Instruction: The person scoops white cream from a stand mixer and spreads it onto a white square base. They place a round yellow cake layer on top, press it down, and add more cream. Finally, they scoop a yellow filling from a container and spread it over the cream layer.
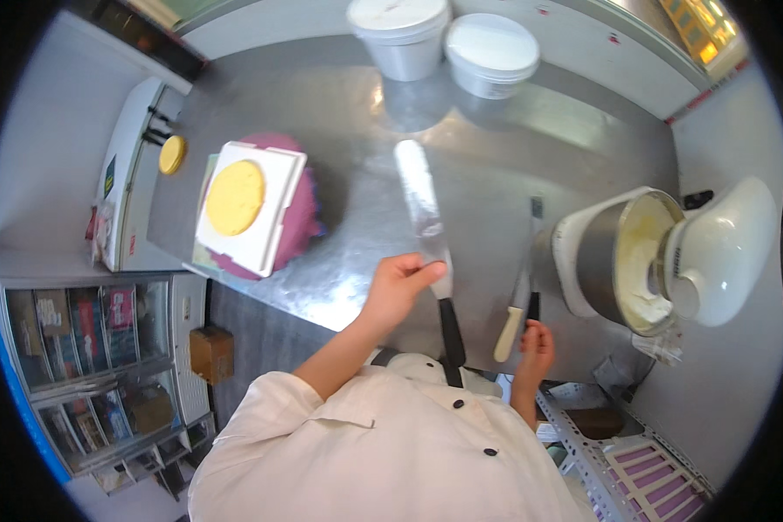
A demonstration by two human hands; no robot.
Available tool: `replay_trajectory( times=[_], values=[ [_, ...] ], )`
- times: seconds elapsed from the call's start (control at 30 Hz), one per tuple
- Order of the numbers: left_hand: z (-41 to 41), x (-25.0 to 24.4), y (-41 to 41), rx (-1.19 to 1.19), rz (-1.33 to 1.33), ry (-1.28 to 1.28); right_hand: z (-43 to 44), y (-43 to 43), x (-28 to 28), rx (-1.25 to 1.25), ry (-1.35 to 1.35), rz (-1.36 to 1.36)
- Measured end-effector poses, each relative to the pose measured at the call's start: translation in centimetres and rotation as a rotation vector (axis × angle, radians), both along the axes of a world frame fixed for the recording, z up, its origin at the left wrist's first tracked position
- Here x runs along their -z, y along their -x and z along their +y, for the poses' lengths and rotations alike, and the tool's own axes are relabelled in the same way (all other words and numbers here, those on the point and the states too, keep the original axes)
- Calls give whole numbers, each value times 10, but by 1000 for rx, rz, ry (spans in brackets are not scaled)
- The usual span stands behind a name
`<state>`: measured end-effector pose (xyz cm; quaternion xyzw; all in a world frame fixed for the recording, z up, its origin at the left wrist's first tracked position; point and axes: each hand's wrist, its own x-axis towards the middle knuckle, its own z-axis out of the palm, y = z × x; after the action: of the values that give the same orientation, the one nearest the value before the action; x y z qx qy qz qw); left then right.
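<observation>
A long offset or straight icing spatula [423,196] with a black handle stretches across the middle of the steel table, its blade pointing away from me. Thumb and fingers of my left hand [398,287] pinch the blade just above that handle. To the right, my right hand [536,349] has its fingers curled at the black handle [533,307] of a narrower bladed tool; the handle's lower end is hidden by the fingers. Beside it lies a knife with a cream handle [509,334].
A round yellow cake layer [235,198] rests on a white square board [271,243] over a purple round thing [295,236]. Another yellow round [172,154] sits at the left edge. Two white lidded tubs [399,39] stand behind. A mixer bowl [600,261] holding cream is at right.
</observation>
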<state>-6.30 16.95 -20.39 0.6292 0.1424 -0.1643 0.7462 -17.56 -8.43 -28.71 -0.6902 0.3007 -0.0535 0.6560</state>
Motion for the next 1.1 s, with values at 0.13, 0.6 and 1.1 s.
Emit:
replay_trajectory(
  times=[0.13, 0.6, 1.1],
  values=[
    [40, -27, 4, 21, -137, -25, 103, -55, -72, -550, -392, -231],
    [267, -35, 60, 273, -242, -29, 386, 1, -113, -540, 27, -134],
    [252, -40, 56, 140, -353, -178, -102, 147, 28, 1280, -197, -218]
  ],
)
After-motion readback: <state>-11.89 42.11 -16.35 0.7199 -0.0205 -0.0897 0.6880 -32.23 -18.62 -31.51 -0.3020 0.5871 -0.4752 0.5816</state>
